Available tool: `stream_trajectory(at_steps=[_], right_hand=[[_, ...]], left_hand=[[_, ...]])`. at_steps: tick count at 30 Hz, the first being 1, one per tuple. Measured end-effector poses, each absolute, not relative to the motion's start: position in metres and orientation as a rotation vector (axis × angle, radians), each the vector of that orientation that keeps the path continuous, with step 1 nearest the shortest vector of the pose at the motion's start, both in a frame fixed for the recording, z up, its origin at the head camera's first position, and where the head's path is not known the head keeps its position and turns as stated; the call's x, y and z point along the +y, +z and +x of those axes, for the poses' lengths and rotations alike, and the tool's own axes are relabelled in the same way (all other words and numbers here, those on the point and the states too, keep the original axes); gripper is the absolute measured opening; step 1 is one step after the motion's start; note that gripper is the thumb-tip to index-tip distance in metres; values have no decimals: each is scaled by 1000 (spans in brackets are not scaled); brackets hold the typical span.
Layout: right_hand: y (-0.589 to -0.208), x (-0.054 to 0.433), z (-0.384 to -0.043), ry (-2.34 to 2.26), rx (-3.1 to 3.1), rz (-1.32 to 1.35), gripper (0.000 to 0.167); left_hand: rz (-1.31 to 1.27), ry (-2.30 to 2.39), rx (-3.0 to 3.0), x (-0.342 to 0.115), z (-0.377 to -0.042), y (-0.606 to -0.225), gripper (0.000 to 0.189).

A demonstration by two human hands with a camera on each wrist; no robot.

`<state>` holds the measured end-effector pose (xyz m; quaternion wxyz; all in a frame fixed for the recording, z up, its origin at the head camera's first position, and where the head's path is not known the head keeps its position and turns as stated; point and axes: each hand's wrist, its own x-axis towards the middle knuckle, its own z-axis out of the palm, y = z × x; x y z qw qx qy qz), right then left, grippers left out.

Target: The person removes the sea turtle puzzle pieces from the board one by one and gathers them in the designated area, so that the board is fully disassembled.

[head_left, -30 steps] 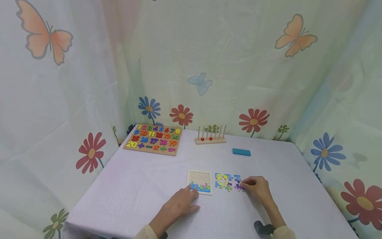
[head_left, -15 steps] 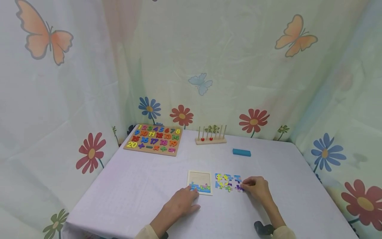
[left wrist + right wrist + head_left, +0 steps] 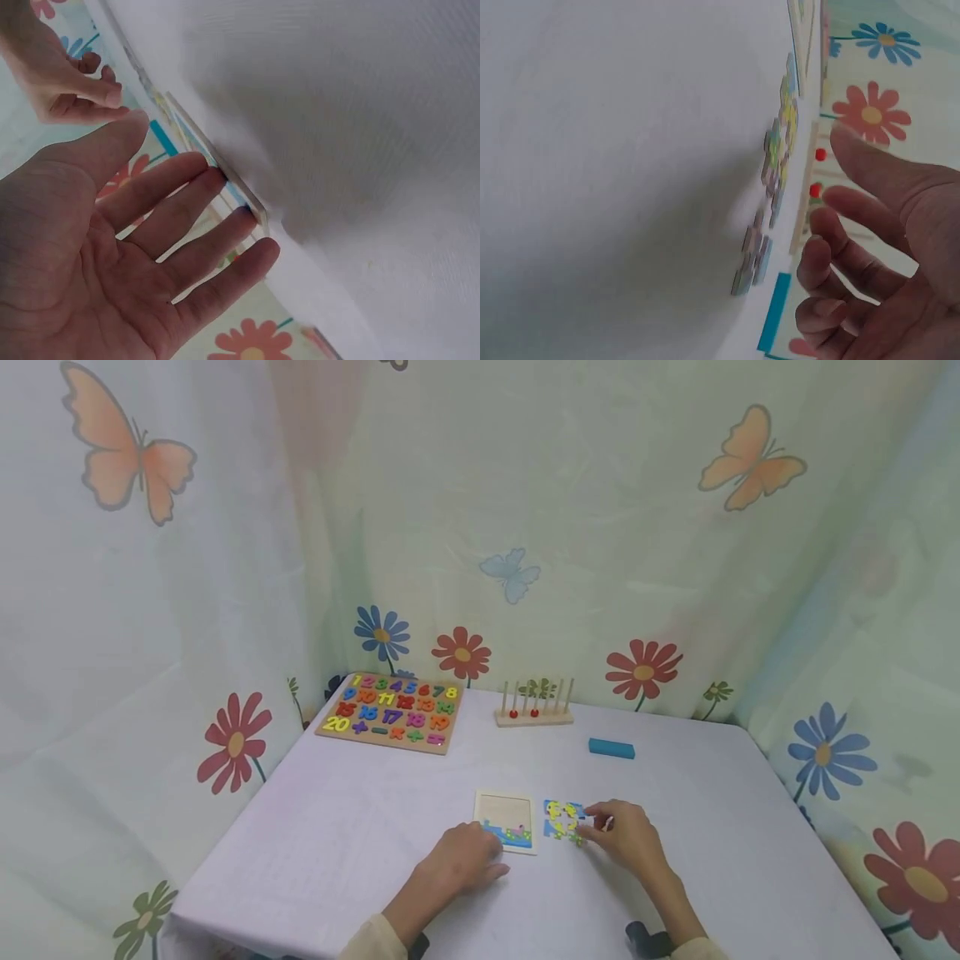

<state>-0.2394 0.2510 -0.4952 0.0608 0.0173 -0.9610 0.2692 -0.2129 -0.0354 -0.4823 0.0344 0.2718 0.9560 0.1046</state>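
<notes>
Along near side of white-covered table [image 3: 322, 827], left hand [image 3: 459, 856] is resting loosely spread fingers on near-left corner of wooden puzzle tray [image 3: 502, 808]; fitted pieces [image 3: 517, 837] filling lower part. Right hand [image 3: 628, 842] hanging over loose puzzle pieces [image 3: 556, 811] lying just right of tray, thumb and forefinger parted; contact hard to judge. Farther: blue block [image 3: 611, 748] lying right, number board [image 3: 382, 738] left, red-beaded peg stand [image 3: 534, 719] standing centre.

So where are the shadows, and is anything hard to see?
Left wrist view: a soft dark shadow on the tablecloth beside the wooden tray; right wrist view: a broad, blurry-edged shadow beside the puzzle pieces, whose pictures are hard to make out at that low angle; head view: fairly even light, and the number board is clear enough to read.
</notes>
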Motion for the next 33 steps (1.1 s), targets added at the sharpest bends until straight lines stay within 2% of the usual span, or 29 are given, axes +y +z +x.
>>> stream_trajectory(at_steps=[8,20,33], right_hand=[[-499,226,-248,719,-2990,197,31],[-505,219,-253,768,-3000,156,17],[-507,221,-251,809,-3005,139,17]], left_hand=[[847,311,2948,-36,-215,-487,26],[866,284,2970,-37,-213,-488,27],[855,192,2996,-36,-207,-494,37]])
